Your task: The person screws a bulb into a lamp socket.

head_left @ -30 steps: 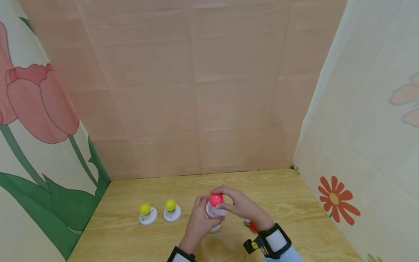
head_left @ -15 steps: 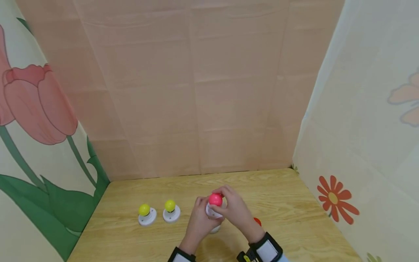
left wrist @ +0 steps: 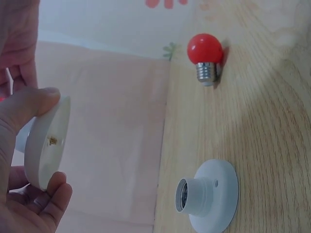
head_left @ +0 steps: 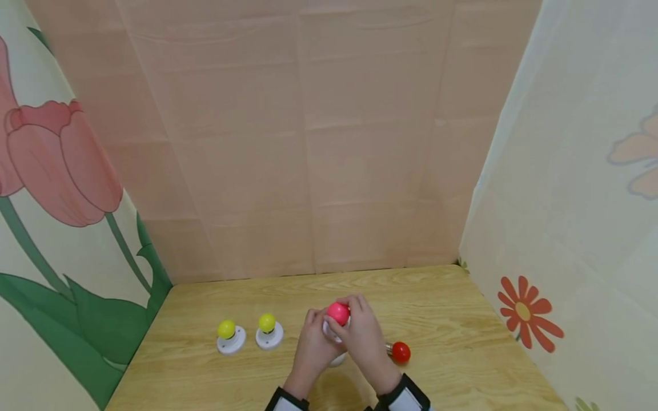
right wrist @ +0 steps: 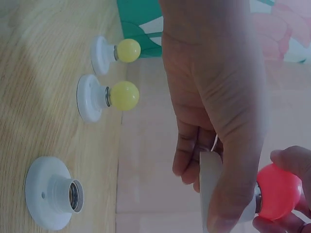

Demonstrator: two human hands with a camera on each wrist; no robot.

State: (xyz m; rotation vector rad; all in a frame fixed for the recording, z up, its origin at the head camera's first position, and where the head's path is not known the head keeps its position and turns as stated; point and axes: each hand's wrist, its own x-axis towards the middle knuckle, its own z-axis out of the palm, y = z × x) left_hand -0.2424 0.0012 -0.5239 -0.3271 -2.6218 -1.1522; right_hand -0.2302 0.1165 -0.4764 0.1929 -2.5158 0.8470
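Note:
My left hand (head_left: 312, 351) grips a white round lamp socket (left wrist: 46, 145) by its base, raised above the table, with the underside showing in the left wrist view. A pinkish-red light bulb (head_left: 338, 313) sits at the socket's mouth, a little of its metal collar showing in the right wrist view. The fingers and thumb of my right hand (head_left: 366, 342) pinch this bulb. Below the hands, a second white lamp socket (left wrist: 214, 196) without a bulb stands on the table, mostly hidden in the head view.
Another red bulb (head_left: 401, 353) with a metal screw base lies on the wooden table (head_left: 442, 314), right of my hands. Two white sockets fitted with yellow bulbs, a left one (head_left: 227, 329) and a right one (head_left: 267, 323), stand to the left. Printed cloths surround the table.
My right hand has turned about the bulb, and its wrist has swung left and down. The loose red bulb, partly covered before, now shows fully beside the forearm. My left hand stays nearly still.

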